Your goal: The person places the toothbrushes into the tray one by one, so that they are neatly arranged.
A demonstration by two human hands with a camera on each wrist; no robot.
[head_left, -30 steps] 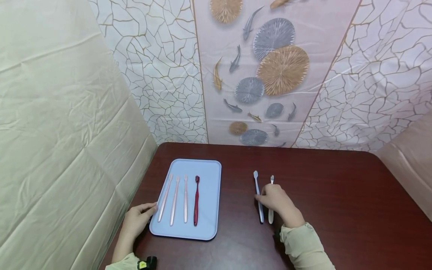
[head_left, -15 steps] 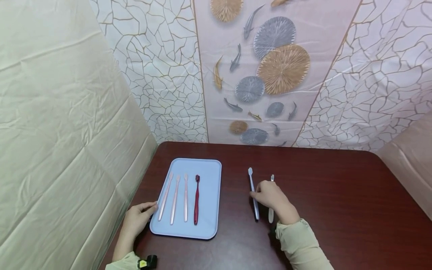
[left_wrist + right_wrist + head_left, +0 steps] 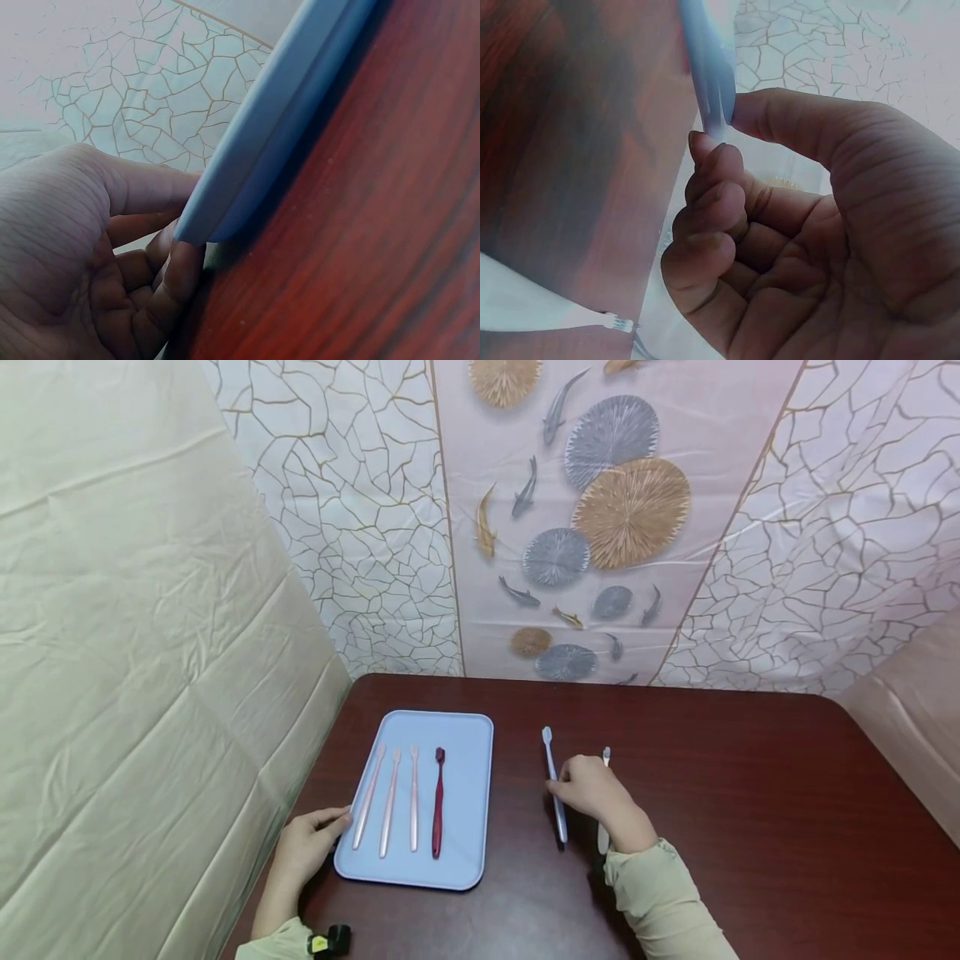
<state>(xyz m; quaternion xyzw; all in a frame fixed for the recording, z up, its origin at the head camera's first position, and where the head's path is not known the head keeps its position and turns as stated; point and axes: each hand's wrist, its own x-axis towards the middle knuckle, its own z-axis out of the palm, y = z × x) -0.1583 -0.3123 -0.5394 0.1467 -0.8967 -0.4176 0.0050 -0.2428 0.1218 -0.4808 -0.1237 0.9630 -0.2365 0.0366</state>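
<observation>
My right hand [image 3: 598, 790] pinches a light blue toothbrush [image 3: 559, 817] between thumb and fingertips, over the table right of the tray. In the right wrist view, this toothbrush [image 3: 709, 75] rises from the fingertips, and the other fingers are curled below it. A white toothbrush [image 3: 603, 840] lies behind that hand, its middle hidden. At the left, my left hand [image 3: 302, 850] holds the near left edge of a light blue tray [image 3: 467, 827]. The left wrist view has the thumb on the rim [image 3: 225, 165] and fingers at its underside.
On the tray lie three pink toothbrushes [image 3: 388, 814] and, to their right, a dark red toothbrush [image 3: 438, 810], all with heads toward the far side. The brown table [image 3: 750, 810] runs back to a patterned cloth [image 3: 375, 527]; pale cloth [image 3: 150, 652] hangs along the left.
The right hand has moved left and slightly away, carrying the light blue toothbrush toward the tray and away from the white one. The left hand stays at the tray edge.
</observation>
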